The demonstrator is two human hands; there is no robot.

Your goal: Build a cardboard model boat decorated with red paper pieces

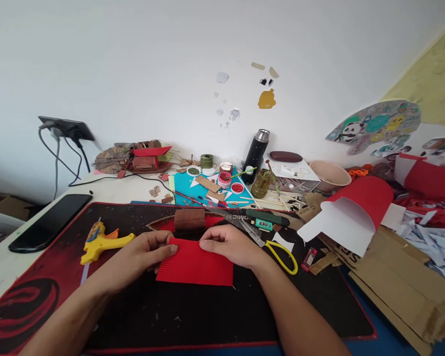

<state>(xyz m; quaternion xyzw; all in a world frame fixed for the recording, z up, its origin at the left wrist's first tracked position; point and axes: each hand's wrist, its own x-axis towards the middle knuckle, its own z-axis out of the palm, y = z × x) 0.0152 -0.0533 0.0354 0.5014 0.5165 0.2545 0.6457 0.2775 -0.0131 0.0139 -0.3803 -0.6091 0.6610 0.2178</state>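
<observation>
Left hand (147,253) and right hand (230,245) pinch the red sheet (196,268), ridged but loose; behind it, the boat (166,224) has its cover (190,220) on.

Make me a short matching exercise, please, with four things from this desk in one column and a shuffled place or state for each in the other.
Things:
1. Red ridged sheet
2. Yellow glue gun
3. Black phone
4. Black flask

Places or states:
A. At the back near the wall, with a silver-coloured top
B. Held by the left hand and the right hand
C. Lying flat, farthest left of the four
D. On the dark mat, just left of the left hand

Right pairs: 1-B, 2-D, 3-C, 4-A.
</observation>
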